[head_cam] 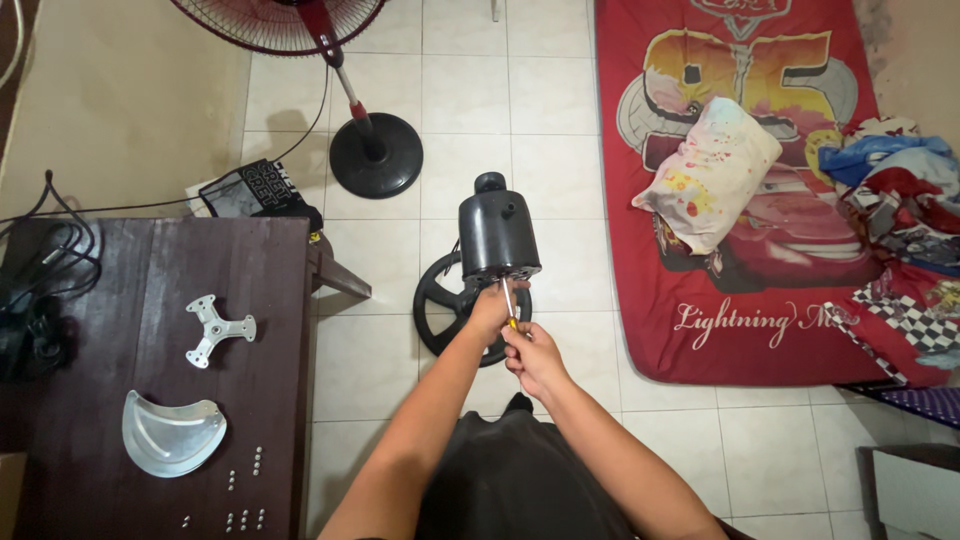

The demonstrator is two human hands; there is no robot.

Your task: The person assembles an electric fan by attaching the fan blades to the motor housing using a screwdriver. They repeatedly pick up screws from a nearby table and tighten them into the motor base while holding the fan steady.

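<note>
Standing over this person's shoulder, here's the setup: dead center of the frame there's a black fan motor housing [497,236] sitting up on its stand, with the round black base [450,303] showing underneath on the white tile floor [560,150]. The left hand [489,311] is closed on the bottom edge of the housing, looks like it's just there to keep the thing from twisting or wobbling. The right hand [533,358] is wrapped tight around a screwdriver [509,303] with a bit of yellow on the handle, shaft pointing up into the underside of the housing, right next to the left hand's fingers. I can't see the tip or any screw, the hands hide it. Over at the lower left, a dark wood counter [280,330] holds the loose parts laid out apart from each other: a three-armed metal bracket [215,328], a curved shiny metal plate [172,432], and a bunch of small screws [243,492] lined up in little rows near the bottom edge, probably so nothing rolls off or gets mixed up. Cables [50,240] trail off the counter's upper left corner. Top of the frame there's another standing fan [340,70] with a red grille, and the right side is a red cartoon-print mattress [740,200] with a pillow [712,172] and rumpled bedding [895,190].
</note>
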